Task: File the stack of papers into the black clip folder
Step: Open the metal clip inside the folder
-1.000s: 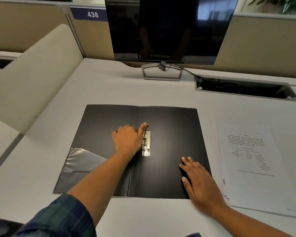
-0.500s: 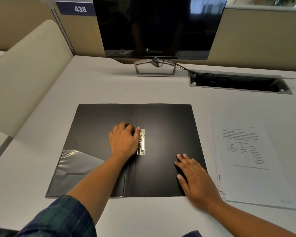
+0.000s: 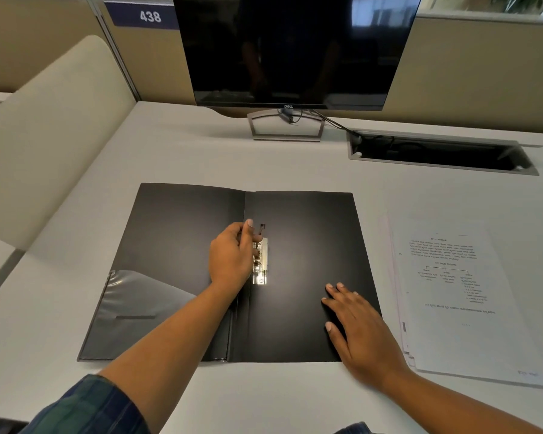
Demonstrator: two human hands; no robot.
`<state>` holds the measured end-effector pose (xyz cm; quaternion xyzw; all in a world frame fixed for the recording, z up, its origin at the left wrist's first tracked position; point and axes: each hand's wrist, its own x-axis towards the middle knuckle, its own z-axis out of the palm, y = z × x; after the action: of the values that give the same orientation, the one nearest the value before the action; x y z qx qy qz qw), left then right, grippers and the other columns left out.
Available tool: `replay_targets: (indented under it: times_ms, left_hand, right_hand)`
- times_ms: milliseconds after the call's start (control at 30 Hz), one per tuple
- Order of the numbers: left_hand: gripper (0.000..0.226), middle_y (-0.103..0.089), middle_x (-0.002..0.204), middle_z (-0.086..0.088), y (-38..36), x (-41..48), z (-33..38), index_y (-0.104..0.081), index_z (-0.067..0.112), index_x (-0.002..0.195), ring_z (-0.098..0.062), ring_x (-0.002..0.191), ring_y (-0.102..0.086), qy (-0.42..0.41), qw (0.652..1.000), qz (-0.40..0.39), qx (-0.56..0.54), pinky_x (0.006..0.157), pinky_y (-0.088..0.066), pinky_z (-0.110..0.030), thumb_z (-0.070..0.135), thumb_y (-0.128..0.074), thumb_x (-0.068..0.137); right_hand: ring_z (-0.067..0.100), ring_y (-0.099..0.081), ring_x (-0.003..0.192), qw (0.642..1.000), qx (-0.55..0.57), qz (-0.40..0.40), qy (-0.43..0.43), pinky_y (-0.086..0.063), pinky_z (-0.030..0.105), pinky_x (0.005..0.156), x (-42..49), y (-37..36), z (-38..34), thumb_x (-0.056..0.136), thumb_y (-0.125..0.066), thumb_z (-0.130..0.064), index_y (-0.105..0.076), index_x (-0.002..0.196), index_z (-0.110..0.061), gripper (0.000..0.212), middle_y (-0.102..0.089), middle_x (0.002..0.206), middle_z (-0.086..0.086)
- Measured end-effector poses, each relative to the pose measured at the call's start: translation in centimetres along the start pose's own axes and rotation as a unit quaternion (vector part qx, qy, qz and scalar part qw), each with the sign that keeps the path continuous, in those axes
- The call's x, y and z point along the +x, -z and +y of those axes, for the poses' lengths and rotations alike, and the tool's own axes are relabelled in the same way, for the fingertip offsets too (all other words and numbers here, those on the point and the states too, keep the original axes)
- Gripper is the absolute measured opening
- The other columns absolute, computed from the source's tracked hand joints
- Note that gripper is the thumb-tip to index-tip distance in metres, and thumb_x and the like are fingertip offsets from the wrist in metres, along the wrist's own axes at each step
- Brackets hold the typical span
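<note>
Desk (image 3: 201, 158): white, dark Dell monitor (image 3: 292, 48) at the far edge, open cable tray (image 3: 439, 155) far right.

Black clip folder (image 3: 308, 245) lies open flat in the middle of the desk, spine running near to far, clear pocket (image 3: 138, 308) on the near-left flap. Right flap is bare, no sheets in it yet.

Stack of papers (image 3: 458, 292) sits just right of the folder, flat, printed side up, text upside down to you. Untouched, apart from both hands.

Your right hand (image 3: 361, 330) is flat, fingers spread and gripping nothing, pinning the near-right corner of the right flap. Good, it keeps the folder from sliding.

Your left hand (image 3: 232, 255) is at the spine, fingers curled against the metal lever clip (image 3: 261, 261).

What changed: half a second ago your left hand lay over the clip with the lever down. Now the lever tip stands up off the plate at the far end, index finger extended beside it, thumb side on the lever. Looks like you've flipped it open or nearly so. Can't tell if the fingers are actually pinched on the lever or just pushing it.

Meaning: clip-open step looks about done. Next is probably reaching right for the stack and sliding its edge under the raised clamp. Watch that the lever doesn't snap back before the sheets are in.
</note>
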<state>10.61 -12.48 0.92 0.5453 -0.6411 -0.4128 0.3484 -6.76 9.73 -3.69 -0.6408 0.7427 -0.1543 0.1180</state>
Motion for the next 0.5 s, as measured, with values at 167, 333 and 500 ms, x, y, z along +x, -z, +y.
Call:
replay_targets:
  times_ms: [167, 333, 500]
  left_hand:
    - [0.049, -0.069, 0.075, 0.002, 0.3, -0.2, -1.1, -0.06, 0.033, 0.09, -0.012, 0.069, -0.065, -0.071, 0.991, -0.074, 0.084, 0.061, -0.051, -0.035, 0.069, -0.026, 0.093]
    - [0.058, -0.069, 0.106, 0.002, 0.5, -0.8, -1.9, -0.057, 0.022, 0.125, -0.015, 0.091, -0.064, -0.129, 0.971, -0.121, 0.163, 0.076, -0.05, -0.033, 0.064, -0.029, 0.095]
    - [0.042, -0.064, 0.13, -0.001, 0.4, -1.1, -1.7, -0.06, 0.018, 0.127, -0.024, 0.122, -0.056, -0.163, 0.961, -0.129, 0.183, 0.1, -0.043, -0.039, 0.046, -0.045, 0.099]
  right_hand:
    - [0.004, -0.017, 0.146, 1.0, 0.002, 0.002, 0.0, -0.016, 0.028, 0.119, 0.0, 0.0, -0.1, 0.097, -0.031, -0.054, -0.041, 0.145, -0.029, 0.055, -0.03, 0.156, -0.015]
    - [0.004, -0.018, 0.146, 1.0, 0.003, 0.002, 0.0, -0.018, 0.03, 0.119, 0.1, 0.2, -0.1, 0.097, -0.031, -0.055, -0.042, 0.144, -0.029, 0.056, -0.031, 0.156, -0.015]
    - [0.003, -0.017, 0.146, 1.0, 0.006, 0.001, -0.005, -0.017, 0.029, 0.118, 0.0, 0.2, -0.2, 0.096, -0.033, -0.056, -0.042, 0.144, -0.03, 0.055, -0.031, 0.156, -0.016]
